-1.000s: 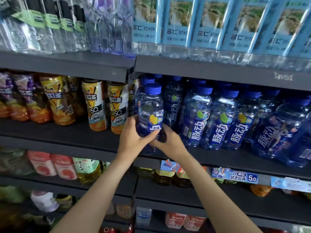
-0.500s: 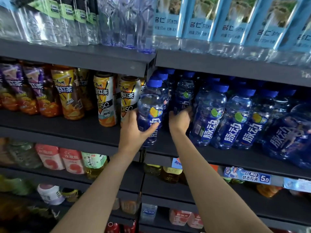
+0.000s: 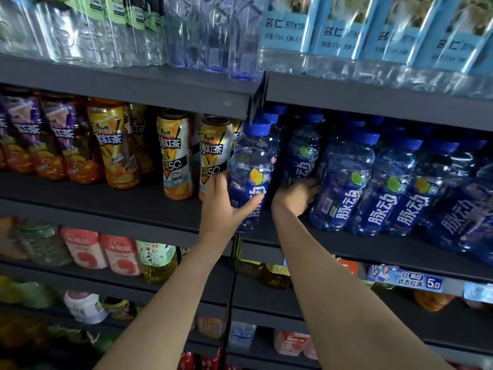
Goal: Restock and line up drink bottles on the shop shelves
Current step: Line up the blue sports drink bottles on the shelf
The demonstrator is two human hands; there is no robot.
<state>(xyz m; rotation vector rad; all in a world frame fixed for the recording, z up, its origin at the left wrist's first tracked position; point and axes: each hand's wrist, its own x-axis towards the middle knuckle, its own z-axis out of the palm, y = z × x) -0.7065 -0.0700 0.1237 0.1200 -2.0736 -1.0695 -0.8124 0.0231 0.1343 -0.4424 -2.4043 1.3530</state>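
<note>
Blue-capped drink bottle [image 3: 252, 172], head view: it stands at the left end of the middle shelf [image 3: 120, 209], just right of the iced-tea cans [image 3: 213, 156], at the front edge. Left hand [image 3: 221, 209] wraps its lower body, thumb across the label, probably to steady it upright. Right hand [image 3: 296, 196] reaches behind it, fingers [image 3: 310, 188] touching a neighbouring bottle [image 3: 344, 182], seemingly to line up the row; their curl cannot be told.
</note>
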